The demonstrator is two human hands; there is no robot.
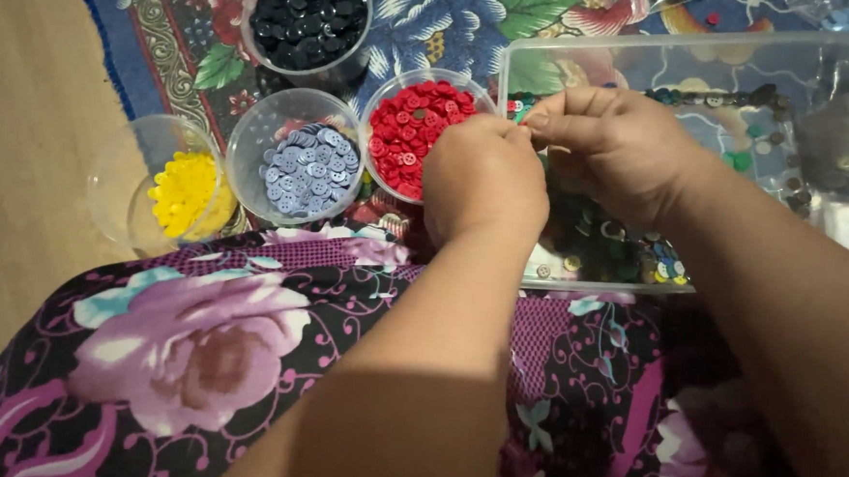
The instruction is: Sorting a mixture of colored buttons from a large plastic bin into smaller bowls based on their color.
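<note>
Wood floor fills the left of the frame, a patterned blue cloth (426, 21) the top. Four tubs sit upper left: black buttons (307, 15), red (417, 132), grey-blue (309, 170), yellow (183, 192). At centre, left hand (484, 179) and right hand (618, 152) meet, fingers pinched together over a clear bin (647, 57) of mixed buttons (627, 254); what they grip is hidden.

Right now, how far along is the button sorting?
Done: four round tubs already hold single colours: black buttons, red buttons, grey-blue buttons and yellow buttons. In hand: the left hand and right hand meet fingertip to fingertip over the clear bin; what they pinch is hidden. Left: mixed buttons in the bin remain unsorted.
</note>
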